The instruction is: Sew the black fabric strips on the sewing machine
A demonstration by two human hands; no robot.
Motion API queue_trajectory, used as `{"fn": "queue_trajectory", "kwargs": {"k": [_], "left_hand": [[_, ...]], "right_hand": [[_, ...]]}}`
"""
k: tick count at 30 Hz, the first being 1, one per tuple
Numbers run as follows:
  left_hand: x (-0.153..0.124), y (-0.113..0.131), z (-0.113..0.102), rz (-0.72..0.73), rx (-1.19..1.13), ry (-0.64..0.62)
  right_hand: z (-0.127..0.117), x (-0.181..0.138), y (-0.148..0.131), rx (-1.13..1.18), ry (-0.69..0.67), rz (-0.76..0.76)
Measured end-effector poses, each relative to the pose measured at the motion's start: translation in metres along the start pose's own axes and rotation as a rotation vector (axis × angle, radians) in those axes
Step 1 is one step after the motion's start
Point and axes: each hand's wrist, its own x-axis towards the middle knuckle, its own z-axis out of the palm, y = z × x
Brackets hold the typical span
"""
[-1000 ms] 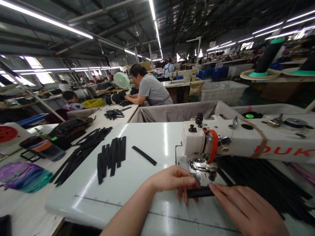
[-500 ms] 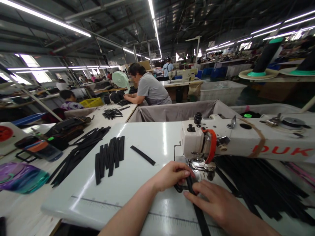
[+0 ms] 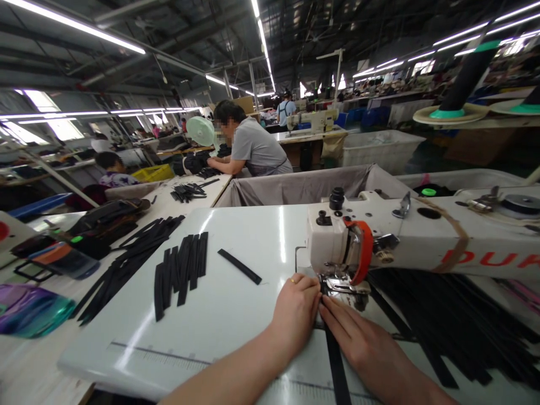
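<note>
A long black fabric strip (image 3: 336, 360) runs from the table's front edge up to the presser foot (image 3: 340, 286) of a white sewing machine (image 3: 331, 239). My left hand (image 3: 297, 309) is closed, its bent fingers pressed together on the strip's upper end just left of the foot. From the other side, my right hand (image 3: 358, 334) bears on the same strip with fingers held together and fingertips close to the left hand's. Its thumb is hidden. The strip's end under the fingers is also covered.
Short black strips (image 3: 181, 270) lie in a row on the left of the table, with a single strip (image 3: 239, 266) beside them. A heap of long black strips (image 3: 447, 320) lies under the machine arm. Further left are more strips (image 3: 130, 267) and a mug (image 3: 67, 260). A co-worker (image 3: 255, 143) sits beyond.
My left hand has moved from a raised pinch to lying over the strip's end, knuckles up. The right hand's fingers have moved forward and straightened along the strip. The view has shifted slightly.
</note>
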Motion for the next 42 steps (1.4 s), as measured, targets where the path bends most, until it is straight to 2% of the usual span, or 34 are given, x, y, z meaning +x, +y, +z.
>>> {"fn": "queue_trajectory", "kwargs": {"k": [5, 17, 28, 34, 42], "left_hand": [[0.002, -0.004, 0.003, -0.01, 0.006, 0.015], [0.003, -0.008, 0.012, -0.008, 0.128, -0.071], [0.008, -0.006, 0.01, -0.024, 0.124, -0.061], [0.009, -0.003, 0.004, -0.077, 0.058, 0.009], [0.003, -0.005, 0.006, -0.093, -0.027, 0.029]], "right_hand": [[0.003, 0.003, 0.001, -0.017, 0.01, 0.017], [0.004, 0.004, 0.003, 0.019, 0.017, 0.021], [0.003, 0.007, 0.004, 0.071, 0.002, 0.071], [-0.002, 0.01, 0.012, 0.182, -0.046, 0.138], [-0.013, 0.005, 0.019, 0.427, -0.042, 0.169]]}}
